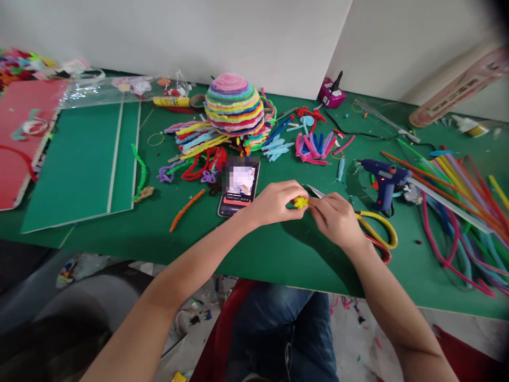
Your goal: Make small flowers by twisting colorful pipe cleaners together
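Between my two hands is a small yellow piece of bent pipe cleaner (301,202). My left hand (278,201) pinches it from the left with thumb and fingers. From the other side my right hand (336,217) grips its right end with the fingertips. Under the right hand lies a pair of scissors (384,228) with yellow and red handles, its blade tip showing past the fingers. A phone (237,204) with a lit screen lies just left of the left hand. An orange pipe cleaner piece (186,210) rests further left.
A striped, multicoloured pipe cleaner dome (234,106) stands at the back, with cut pieces around it. A blue glue gun (384,180) and a pile of long pipe cleaners (473,233) are to the right. A green board (79,159) lies left.
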The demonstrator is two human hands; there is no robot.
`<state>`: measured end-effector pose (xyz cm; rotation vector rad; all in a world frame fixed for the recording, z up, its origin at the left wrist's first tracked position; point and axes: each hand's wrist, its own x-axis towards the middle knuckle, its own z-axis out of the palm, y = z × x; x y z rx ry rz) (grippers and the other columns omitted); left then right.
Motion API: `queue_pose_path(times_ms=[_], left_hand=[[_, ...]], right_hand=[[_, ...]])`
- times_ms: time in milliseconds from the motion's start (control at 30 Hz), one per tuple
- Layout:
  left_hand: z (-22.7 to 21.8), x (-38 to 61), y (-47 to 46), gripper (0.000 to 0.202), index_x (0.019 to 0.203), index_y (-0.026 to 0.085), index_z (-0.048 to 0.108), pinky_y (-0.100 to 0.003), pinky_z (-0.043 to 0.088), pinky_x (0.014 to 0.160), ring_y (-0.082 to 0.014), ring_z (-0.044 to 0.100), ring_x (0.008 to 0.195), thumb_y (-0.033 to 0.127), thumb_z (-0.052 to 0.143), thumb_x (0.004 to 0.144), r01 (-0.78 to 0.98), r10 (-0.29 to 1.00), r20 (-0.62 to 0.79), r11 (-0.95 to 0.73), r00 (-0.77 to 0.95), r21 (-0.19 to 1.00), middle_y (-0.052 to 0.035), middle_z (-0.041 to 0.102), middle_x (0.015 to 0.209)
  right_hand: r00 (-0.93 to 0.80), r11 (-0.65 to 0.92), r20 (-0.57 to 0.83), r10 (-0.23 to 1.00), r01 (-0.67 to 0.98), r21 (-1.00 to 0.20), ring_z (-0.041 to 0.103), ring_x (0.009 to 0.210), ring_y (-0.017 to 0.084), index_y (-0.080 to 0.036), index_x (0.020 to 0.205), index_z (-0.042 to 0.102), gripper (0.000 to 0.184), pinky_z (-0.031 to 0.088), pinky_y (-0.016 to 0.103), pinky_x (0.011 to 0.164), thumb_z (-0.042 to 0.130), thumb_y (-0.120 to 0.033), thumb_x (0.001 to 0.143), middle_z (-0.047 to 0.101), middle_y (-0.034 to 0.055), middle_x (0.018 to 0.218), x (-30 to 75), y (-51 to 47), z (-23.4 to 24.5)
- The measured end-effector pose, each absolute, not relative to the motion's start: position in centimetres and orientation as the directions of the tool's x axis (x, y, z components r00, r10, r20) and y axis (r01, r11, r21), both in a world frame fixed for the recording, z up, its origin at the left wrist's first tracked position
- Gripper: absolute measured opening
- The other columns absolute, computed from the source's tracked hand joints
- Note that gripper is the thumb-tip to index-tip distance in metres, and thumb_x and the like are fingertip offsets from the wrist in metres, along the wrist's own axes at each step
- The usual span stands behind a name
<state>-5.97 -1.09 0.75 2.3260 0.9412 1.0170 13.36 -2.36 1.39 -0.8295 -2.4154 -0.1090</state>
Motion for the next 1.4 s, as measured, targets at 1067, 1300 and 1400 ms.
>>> queue_pose_path(times_ms=[1067,1300,1400], left_hand=[[1.5,-5.4,-0.7,0.058,0.09,0.011,0.063,-0.02,0.048,0.052,-0.0113,0.065,0.063,0.064,0.038,0.085,-0.017,0.869,-0.175,0.206,0.463,0.978,-0.0111,0.069,0.084],[1.3,-4.7,-1.2,0.057,0.068,0.014,0.052,-0.019,0.039,0.045,-0.0065,0.054,0.048,0.062,0.029,0.088,0.068,0.838,-0.212,0.207,0.502,0.976,-0.0031,0.058,0.062],[1.1,-4.5,-1.6,0.038,0.073,0.016,0.049,-0.018,0.037,0.047,-0.005,0.048,0.05,0.051,0.046,0.086,0.096,0.859,-0.112,0.073,0.5,0.993,0.0025,0.051,0.06]], right_hand=[[-0.565,0.715,0.636,0.525,0.699,0.03,0.055,0.05,0.01,-0.015,0.08,0.063,0.007,0.045,0.023,0.06,0.057,-0.014,0.083,0.061,-0.0018,0.054,13.7,-2.2,1.4],[-0.549,0.703,0.656,0.518,0.71,0.041,0.055,0.047,0.008,-0.018,0.072,0.063,0.01,0.043,0.022,0.057,0.06,-0.015,0.08,0.06,-0.0041,0.05,13.1,-2.7,1.4],[-0.513,0.69,0.669,0.537,0.724,0.002,0.052,0.044,0.008,-0.018,0.064,0.06,0.015,0.041,0.022,0.054,0.061,-0.014,0.078,0.056,-0.0047,0.046,13.0,-3.0,1.5]])
